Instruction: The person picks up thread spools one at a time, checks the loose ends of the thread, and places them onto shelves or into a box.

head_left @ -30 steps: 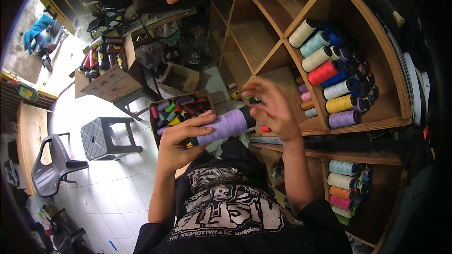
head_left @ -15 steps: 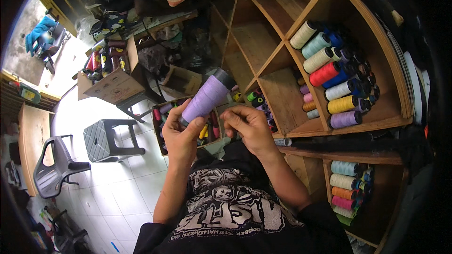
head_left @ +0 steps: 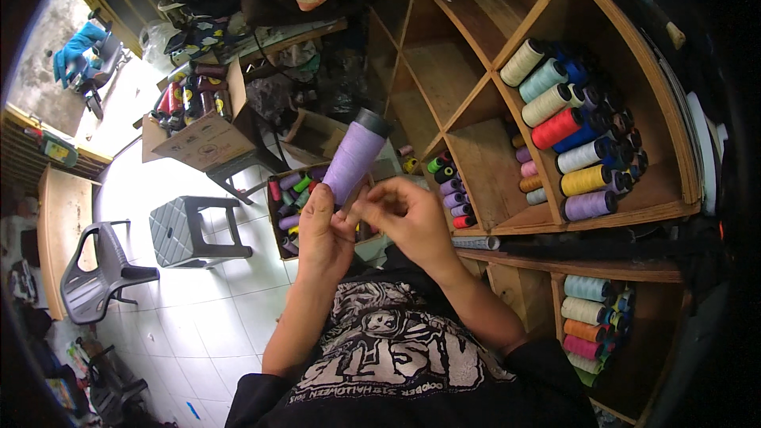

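A large cone of lilac thread (head_left: 351,162) with a black end tilts up and to the right in front of me. My left hand (head_left: 325,234) is closed round its lower end. Close beside that end is my right hand (head_left: 408,214), its thumb and fingers curled together in a pinch near the left fingertips. Whatever the pinch holds is too small to make out. Beneath the hands, a cardboard box (head_left: 273,226) of many-coloured thread spools is partly covered by the cone and my left hand.
On the right, a wooden shelf unit (head_left: 464,103) holds stacked thread cones (head_left: 555,128) in several compartments. A carton of spools (head_left: 198,144) rests on a dark stool at upper left. Below it stand a grey plastic stool (head_left: 186,230) and a grey chair (head_left: 99,269) on white tiles.
My right hand has moved left, against the cone's lower end and the left fingers. The cone stands a little more upright, and my left grip has shifted lower. The view has shifted slightly.
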Demonstrator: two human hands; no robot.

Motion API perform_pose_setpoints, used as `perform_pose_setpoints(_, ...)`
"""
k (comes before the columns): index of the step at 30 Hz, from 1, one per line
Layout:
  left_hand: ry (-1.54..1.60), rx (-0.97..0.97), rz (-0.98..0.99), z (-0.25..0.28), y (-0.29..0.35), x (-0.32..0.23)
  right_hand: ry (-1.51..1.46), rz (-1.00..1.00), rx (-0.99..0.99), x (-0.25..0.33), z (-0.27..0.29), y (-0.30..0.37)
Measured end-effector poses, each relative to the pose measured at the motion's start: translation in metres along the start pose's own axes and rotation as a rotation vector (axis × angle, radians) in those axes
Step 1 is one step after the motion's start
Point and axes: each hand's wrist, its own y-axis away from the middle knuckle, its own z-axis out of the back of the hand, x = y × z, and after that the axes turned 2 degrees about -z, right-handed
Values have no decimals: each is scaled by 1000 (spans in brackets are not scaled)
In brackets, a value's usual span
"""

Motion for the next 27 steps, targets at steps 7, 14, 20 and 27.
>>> perform_pose_setpoints(7, -32, -10, 40, 14, -5, 10, 119, 2, 63, -5, -16, -4)
perform_pose_setpoints(14, -4, 96, 68, 20, -6, 7, -152, -69, 177, -14, -16, -7)
perform_pose_setpoints(20, 120, -71, -81, 28, -11, 12, -475, -195, 341, -12, 0, 2)
perform_pose_setpoints(27, -94, -91, -261, 12, -4, 16, -617, -133, 356, -1, 25, 2)
